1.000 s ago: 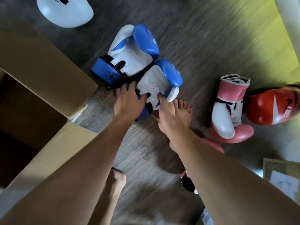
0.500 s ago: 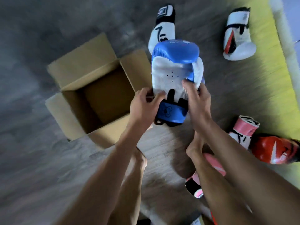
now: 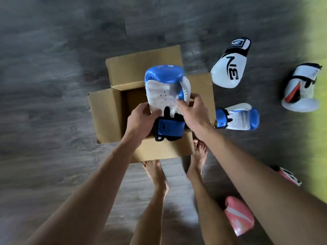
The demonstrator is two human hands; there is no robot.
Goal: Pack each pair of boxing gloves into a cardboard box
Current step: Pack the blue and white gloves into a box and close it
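View: head cam, looking straight down at a grey wood-look floor; pic is a bit motion-blurred.
Box: open cardboard box on the floor, all four flaps folded outward, inside looks dark; can't tell if anything's in it.
Held glove: blue & white boxing glove, palm side up, blue padded end pointing away from the person, blue wrist strap nearest them. It's held in the air over the box opening, w/ the cuff above the near flap.
Left hand: left hand grips the glove's cuff on the left side, thumb across the white palm, fingers wrapped under & closed on it.
Right hand: right hand grips the right side near the glove's thumb, fingers curled & clamped on the white padding.
Matching glove: second blue & white glove lies on the floor just right of the box, touching or nearly touching the right flap, padded end pointing right.
Other gloves: white glove w/ black lettering beyond the box's far-right corner; white glove w/ red stripe further right, by a yellow-green mat; two pink gloves near the person's right leg, one partly hidden behind the right forearm.
Feet: bare feet stand at the near flap's edge.
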